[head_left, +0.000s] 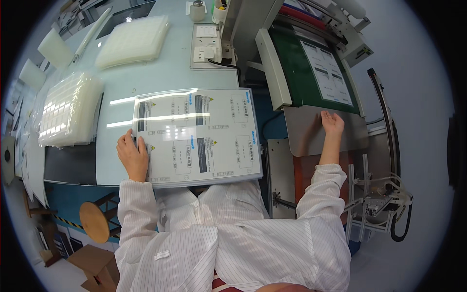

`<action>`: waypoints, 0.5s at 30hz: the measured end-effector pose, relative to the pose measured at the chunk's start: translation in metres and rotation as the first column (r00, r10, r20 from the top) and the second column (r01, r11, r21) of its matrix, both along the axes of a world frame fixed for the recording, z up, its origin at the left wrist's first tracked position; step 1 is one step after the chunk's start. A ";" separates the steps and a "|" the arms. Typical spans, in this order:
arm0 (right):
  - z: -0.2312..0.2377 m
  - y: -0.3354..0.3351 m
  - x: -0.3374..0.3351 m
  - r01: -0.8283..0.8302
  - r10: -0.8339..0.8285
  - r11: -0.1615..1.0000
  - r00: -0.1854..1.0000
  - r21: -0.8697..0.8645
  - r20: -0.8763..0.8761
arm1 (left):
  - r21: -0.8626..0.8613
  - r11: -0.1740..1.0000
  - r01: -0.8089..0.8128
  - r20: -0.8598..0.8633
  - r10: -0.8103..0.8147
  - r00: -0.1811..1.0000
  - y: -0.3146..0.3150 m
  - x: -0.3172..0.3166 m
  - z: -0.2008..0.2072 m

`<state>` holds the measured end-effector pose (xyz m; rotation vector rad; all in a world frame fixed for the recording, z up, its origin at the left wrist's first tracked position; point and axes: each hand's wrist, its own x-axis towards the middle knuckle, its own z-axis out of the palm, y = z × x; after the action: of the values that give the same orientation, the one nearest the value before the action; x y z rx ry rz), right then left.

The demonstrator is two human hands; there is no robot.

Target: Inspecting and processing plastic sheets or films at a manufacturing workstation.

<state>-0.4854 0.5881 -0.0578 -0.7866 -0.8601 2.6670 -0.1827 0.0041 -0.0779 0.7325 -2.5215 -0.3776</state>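
Observation:
A stack of glossy printed sheets [165, 146], white with black, blue and yellow markings, lies at the table's front edge before me. At its left edge rests my left hand [133, 156], open, thumb and fingers apart. My right hand [332, 122] is over the metal plate [301, 126] at the near end of a green conveyor belt [292, 63]. It is open and seems to hold nothing, its fingers somewhat curled and pointing away from me. Beyond it on the belt lies a similar printed sheet [328, 73], apart from the hand.
Piles of translucent plastic sheets [70, 109] stand on the table's left, with another pile [134, 41] farther back. A power socket panel [206, 46] and a bottle [197, 10] are at the back. Machine framework [377, 202] stands right; a wooden stool [95, 222] is lower left.

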 end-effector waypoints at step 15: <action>-0.003 0.038 -0.030 0.128 -0.098 0.990 0.923 -0.059 0.372 | 0.029 0.997 -0.064 -0.012 0.065 0.998 -0.002 0.009 0.003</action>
<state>-0.5153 0.6258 -0.0605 -1.3468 -0.7582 2.5039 -0.1738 0.0024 -0.0747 0.8178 -2.4778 -0.3958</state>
